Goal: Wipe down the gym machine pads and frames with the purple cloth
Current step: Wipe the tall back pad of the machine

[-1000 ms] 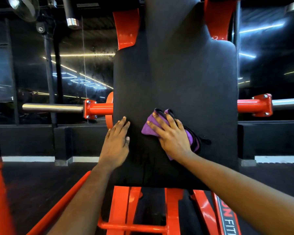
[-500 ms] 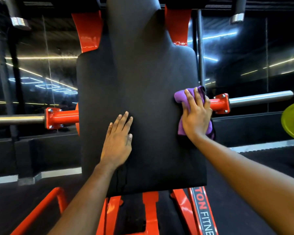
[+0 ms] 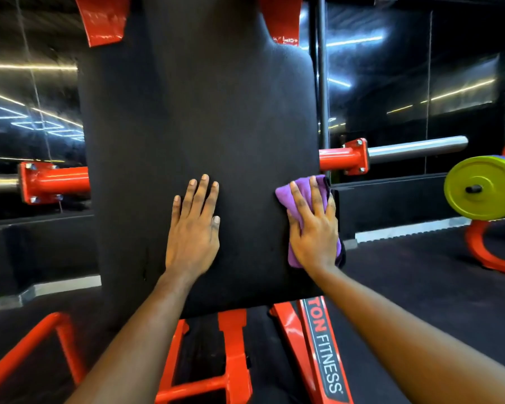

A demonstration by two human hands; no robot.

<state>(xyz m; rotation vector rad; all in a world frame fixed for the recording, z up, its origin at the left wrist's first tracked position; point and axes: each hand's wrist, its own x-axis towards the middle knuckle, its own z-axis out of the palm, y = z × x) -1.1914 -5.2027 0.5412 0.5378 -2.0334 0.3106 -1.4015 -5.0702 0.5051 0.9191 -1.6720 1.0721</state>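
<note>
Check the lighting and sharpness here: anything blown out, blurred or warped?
In the head view the room is dim, yet the left hand, right hand and purple cloth are sharp and lit; the black pad reads nearly textureless; strip-light reflections streak the glossy walls; wide-angle distortion bows lines near the edges.

The black pad (image 3: 199, 112) is bare across its upper face. Just beside its right edge stand a dark upright post (image 3: 321, 83) and a red bar mount (image 3: 343, 157); a yellow-green weight plate (image 3: 483, 188) sits farther right.
</note>
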